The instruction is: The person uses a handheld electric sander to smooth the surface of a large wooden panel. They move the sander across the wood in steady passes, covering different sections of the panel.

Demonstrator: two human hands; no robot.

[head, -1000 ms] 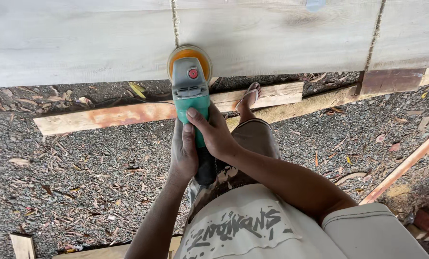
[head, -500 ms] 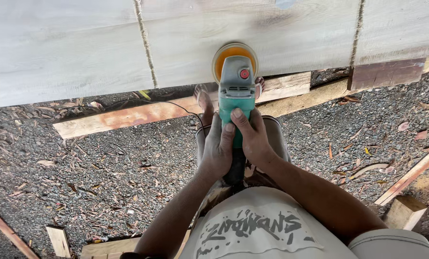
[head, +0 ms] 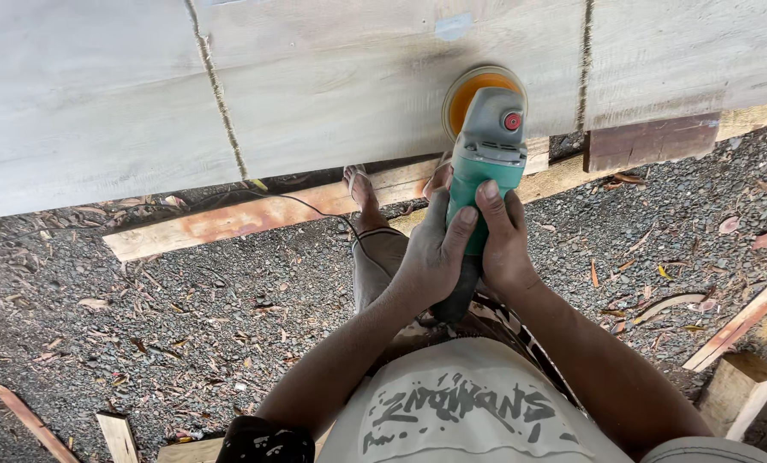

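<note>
One sander (head: 485, 146), two hands (head: 431, 257), three panels (head: 83, 94)

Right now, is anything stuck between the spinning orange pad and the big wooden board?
Nothing visible. The orange pad of the green sander sits right against the pale board. The left hand and the right hand grip the sander's body.

Teal-and-grey sander (head: 485, 163), orange disc (head: 469, 93), pale grey planks (head: 332, 77)

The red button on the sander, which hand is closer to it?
Right. The right hand grips the green sander directly below the red button; the left hand grips lower and to the left.
</note>
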